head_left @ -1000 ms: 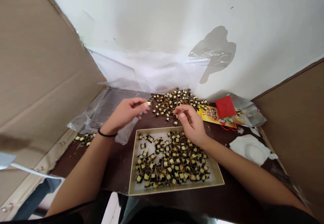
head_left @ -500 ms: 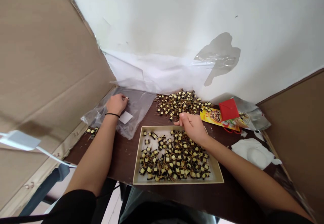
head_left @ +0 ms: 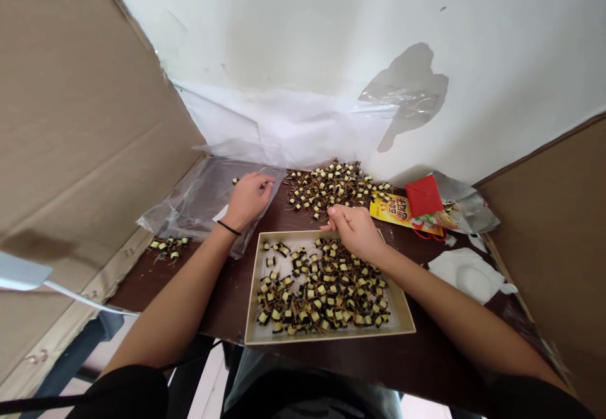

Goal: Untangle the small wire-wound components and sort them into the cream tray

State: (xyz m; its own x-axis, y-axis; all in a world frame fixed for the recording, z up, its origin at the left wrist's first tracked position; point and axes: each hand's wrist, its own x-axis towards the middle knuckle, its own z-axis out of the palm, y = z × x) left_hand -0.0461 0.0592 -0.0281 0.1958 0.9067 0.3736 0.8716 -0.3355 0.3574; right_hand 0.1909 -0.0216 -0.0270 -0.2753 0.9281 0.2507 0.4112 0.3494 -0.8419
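Observation:
My left hand (head_left: 253, 198) is over the right part of a clear plastic bag (head_left: 203, 185), fingers loosely apart with nothing seen in them. Just left of it, a single small coil (head_left: 235, 181), yellow in the middle with black ends, lies on the bag. Above the back edge of a shallow cream box (head_left: 411, 325), my right hand (head_left: 355, 231) is closed, thumb against curled fingers; what they hold, if anything, is hidden. Many such coils with thin wire leads (head_left: 326, 293) fill most of the box. Behind it rises a loose heap of the same coils (head_left: 331, 185).
A few coils (head_left: 169, 247) lie at the left by the cardboard wall (head_left: 95, 122). To the right are a yellow snack packet (head_left: 395, 212), a red envelope (head_left: 423, 196) and a crumpled white piece (head_left: 466, 274). A white cable (head_left: 89, 299) hangs at the left.
My left hand has moved right, away from the coil now lying on the bag, and its fingers have loosened. My right hand stays over the box's back edge. The view has shifted slightly.

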